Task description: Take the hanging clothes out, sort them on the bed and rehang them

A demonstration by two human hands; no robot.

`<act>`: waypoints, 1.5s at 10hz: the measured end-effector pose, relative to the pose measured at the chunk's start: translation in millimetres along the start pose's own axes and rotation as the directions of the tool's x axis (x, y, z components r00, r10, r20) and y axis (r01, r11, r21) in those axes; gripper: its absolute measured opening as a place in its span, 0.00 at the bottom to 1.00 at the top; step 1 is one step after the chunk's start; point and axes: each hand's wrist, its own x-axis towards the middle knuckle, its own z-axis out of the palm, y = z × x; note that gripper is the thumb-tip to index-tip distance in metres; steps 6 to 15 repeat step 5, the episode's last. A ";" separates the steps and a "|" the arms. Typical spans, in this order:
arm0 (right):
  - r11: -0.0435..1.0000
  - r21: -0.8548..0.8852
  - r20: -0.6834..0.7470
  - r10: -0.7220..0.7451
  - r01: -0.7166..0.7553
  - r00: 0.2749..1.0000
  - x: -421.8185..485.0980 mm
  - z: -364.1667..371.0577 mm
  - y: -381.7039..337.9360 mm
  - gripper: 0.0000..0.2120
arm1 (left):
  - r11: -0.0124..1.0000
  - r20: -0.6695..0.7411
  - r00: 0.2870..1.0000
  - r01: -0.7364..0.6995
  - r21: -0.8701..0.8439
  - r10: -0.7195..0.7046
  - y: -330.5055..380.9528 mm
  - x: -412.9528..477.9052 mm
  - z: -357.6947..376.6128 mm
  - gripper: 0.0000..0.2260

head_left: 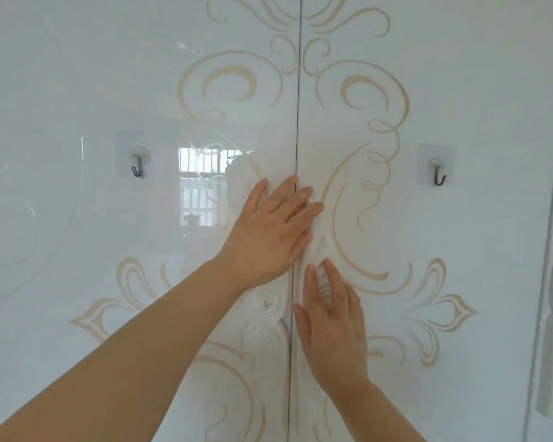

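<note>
Hanging clothes are not showing anywhere. Judging by the task, they are waiting behind the 2 closed wardrobe doors filling the view, straight ahead of the hands.

The landmark is the seam (296, 138), a thin dark line running top to bottom where the left door (77, 250) and right door (476, 90) are meeting. The left hand (268, 231) is lying flat across the seam, its fingers straight and spread and its fingertips resting on the right door's edge. The right hand (331, 327) is lying flat just right of the seam and lower, with its fingers pointing up along it.

The 2 hands are sitting near each other, not touching, and gripping nothing. A raised white carving (265, 306) is hugging the seam. Whether any fingertip is hooking behind it cannot be told.

Since the seam is running vertically, opening is probably calling for each door to be pulled outward from it, with the right hand sitting nearer its own door's edge.

1 metal hook (138, 169) and a second hook (439, 177) are sticking well out from the seam, 1 on each door.
</note>
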 end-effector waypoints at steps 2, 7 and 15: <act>0.996 -0.088 -0.106 -0.036 0.026 0.994 -7.5 35.4 10.2 0.22 | 0.996 -0.137 0.988 0.057 -0.069 -0.066 -1.4 1.8 29.2 0.17; 0.994 -0.114 0.079 0.010 -0.001 0.997 -2.9 12.6 0.4 0.26 | 0.989 0.145 0.980 0.142 -0.048 -0.134 5.1 1.2 13.0 0.22; 0.994 -0.114 0.079 0.010 -0.001 0.997 -2.9 12.6 0.4 0.26 | 0.989 0.145 0.980 0.142 -0.048 -0.134 5.1 1.2 13.0 0.22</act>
